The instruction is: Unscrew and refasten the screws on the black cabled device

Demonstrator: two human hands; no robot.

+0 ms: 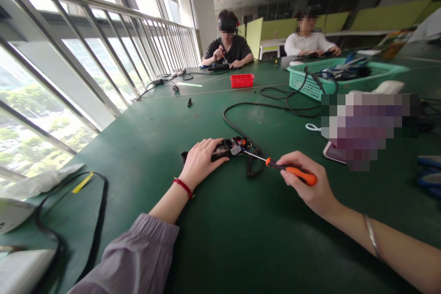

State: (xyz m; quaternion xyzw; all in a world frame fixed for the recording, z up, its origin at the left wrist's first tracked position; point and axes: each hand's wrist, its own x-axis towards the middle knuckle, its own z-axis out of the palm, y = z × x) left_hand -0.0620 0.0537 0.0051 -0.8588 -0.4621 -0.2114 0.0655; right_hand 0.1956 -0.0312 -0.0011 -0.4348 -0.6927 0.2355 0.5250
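Note:
My left hand (pixel 204 158), with a red cord bracelet at the wrist, is closed over the near half of a black corded device (pixel 225 148) lying on the green tabletop. The device's right end is opened up, showing small red and grey parts inside. Pinched in my right hand (pixel 312 186) is a screwdriver (pixel 292 172) with an orange and black handle. Its thin shaft points left, and the tip meets the exposed end of the device; exactly what it touches is too small to tell. A black loop-shaped piece (pixel 255 165) lies just below the shaft.
A black cable (pixel 241 104) runs toward a teal basket (pixel 305 83) of tools and cords. Farther off are a red tray (pixel 242 81) and a small black part (pixel 189 102). A phone (pixel 334 152) lies right, a black strap (pixel 101 211) left. Two people sit across the table.

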